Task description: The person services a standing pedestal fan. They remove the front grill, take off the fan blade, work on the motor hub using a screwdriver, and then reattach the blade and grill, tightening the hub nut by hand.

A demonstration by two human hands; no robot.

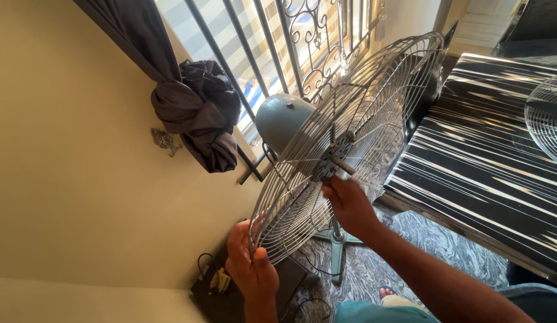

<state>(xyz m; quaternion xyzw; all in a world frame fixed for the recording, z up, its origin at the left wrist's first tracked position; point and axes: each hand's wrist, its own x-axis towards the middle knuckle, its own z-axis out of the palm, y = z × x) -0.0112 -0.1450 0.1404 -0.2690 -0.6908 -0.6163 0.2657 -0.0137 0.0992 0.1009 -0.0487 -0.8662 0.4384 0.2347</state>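
Rear fan guard (362, 113): a round wire cage on a standing fan, blades off, tilted so its open face looks toward the person; it fills the middle of the view, in front of the barred window (278, 42).
Motor shaft (343, 165): bare spindle at the cage's hub, long axis pointing out toward the person and slightly down.
Right hand (349, 203): just below the shaft tip, fingers curled loosely at the hub, nearer to the shaft than the other hand; I cannot tell whether they pinch anything.
Left hand (249, 266): clenched on the guard's lower rim, thumb over the wire.
Motor housing (282, 119): grey-blue dome behind the cage.
Fan base (338, 239): on the marbled floor, beside the striped table's (488, 161) near edge.
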